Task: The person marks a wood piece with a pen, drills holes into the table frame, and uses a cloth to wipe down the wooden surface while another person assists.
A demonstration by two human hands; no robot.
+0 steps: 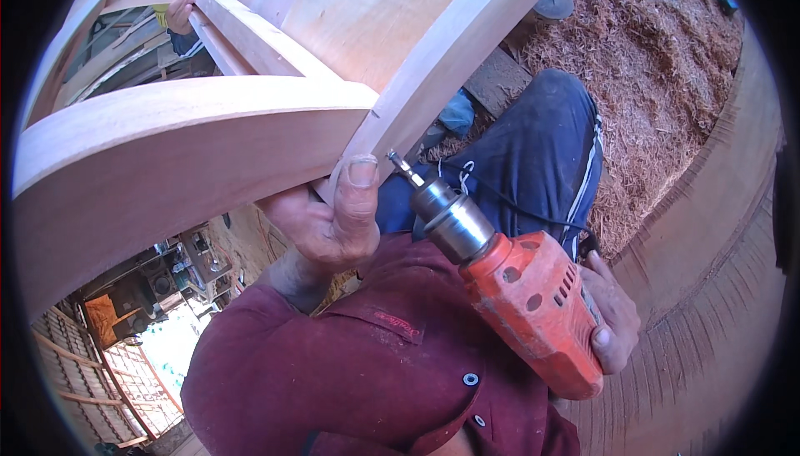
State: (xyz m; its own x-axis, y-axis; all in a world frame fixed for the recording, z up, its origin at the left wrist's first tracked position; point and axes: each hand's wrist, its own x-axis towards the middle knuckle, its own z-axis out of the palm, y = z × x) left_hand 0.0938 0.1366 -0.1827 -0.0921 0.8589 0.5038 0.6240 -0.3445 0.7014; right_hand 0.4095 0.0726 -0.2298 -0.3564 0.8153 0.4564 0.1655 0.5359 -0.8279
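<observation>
Grasp the likely heavy, stiff orange drill with silver metal chuck (525, 310), near the pale, curved wooden frame (200, 156), by its rear, like right hand (618, 316), clamped there; cannot tell hidden fingers of left hand (329, 221).

Wood shavings (642, 97) spread at upper right; 1 crumpled blue bundle (457, 114) lies near a grey board (497, 81).

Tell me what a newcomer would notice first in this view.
Probably the bright orange drill, right of centre in the right hand, its bit pointing up-left. Next, the pale wooden frame sweeping across the upper left, its near corner held by the left hand. Then the heap of wood shavings at upper right.
</observation>
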